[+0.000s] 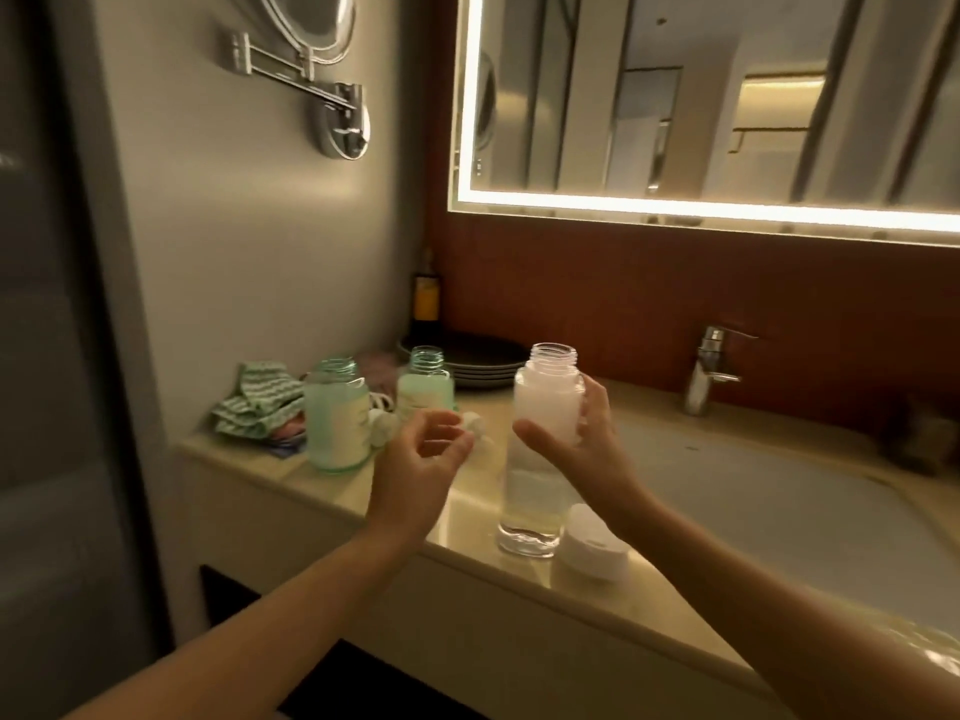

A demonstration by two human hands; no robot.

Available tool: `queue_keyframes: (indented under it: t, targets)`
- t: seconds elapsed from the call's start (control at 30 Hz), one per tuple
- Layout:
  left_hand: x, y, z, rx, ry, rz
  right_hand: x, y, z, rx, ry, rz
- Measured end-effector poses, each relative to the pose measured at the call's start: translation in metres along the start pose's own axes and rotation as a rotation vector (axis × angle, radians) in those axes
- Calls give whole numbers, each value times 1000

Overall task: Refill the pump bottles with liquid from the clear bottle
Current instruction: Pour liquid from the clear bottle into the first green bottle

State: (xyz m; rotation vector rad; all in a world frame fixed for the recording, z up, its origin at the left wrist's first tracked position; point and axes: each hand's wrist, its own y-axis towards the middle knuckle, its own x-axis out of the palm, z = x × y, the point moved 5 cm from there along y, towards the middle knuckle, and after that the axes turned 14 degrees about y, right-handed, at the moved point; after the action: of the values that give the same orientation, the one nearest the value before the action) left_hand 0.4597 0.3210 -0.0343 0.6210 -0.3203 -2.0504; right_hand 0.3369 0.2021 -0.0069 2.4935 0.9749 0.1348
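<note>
A: While the right hand (576, 433) wraps the upper half of the clear bottle (540, 449), where does that bottle stand?

B: Upright on the tabletop (597, 605), near its front edge, its neck open. A white cap (592, 548) lies just right of its base. Two green pump bottles (337, 423) (425, 387) stand to its left and further back, both with open necks and no pumps fitted.

A: And the left hand (421, 459)?

B: Just left of the clear bottle, fingers loosely curled and apart, gripping nothing that I can see.

A: How might the clear bottle handle?

B: Probably rigid and smooth, so slippery if wet. Liquid sits low, so likely light. A grip around the middle looks safest when tilting.

A: Anything unclear?

B: Motion blur softens everything. The white lumps left of the clear bottle may be the pumps; I cannot tell. The upper part of the bottle looks cloudy.
</note>
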Motion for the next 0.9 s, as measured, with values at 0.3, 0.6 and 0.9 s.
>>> queue_keyframes:
  t: [0.3,0.6,0.9]
  targets:
    - [1,67,-62,-13,220,114,17,21,10,-13,-26,75]
    - [33,140,-65,-169,417,85,6,42,14,-63,-65,101]
    - [42,114,-48,-26,447,47,-14,61,-4,-90,-214,155]
